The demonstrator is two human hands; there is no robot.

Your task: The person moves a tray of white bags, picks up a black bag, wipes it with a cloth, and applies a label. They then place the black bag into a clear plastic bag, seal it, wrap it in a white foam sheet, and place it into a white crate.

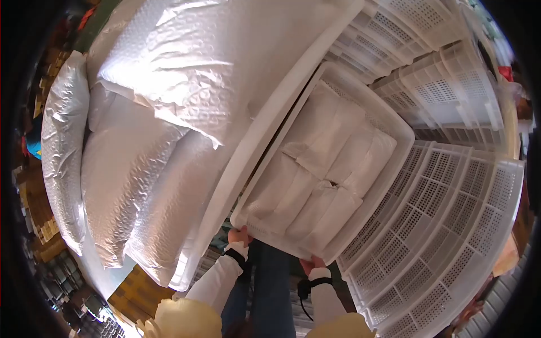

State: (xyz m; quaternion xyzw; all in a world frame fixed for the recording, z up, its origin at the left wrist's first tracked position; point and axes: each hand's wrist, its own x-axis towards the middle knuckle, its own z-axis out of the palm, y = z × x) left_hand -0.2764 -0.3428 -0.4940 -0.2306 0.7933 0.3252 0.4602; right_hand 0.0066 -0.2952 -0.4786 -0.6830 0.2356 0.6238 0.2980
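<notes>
L hand (239,235): closed on near rim of tray (401,125).
R hand (313,263): same rim, grip hidden, can't tell.
tray long way: bottom mid to upper right.

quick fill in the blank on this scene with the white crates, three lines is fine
1. The left hand and the right hand grip the near rim of the crate, whose colour is ____.
2. The folded sheets lie ____ the crate.
3. The bubble-wrap bags lie to the ____ of the crate.
Missing words: white; inside; left.
</notes>
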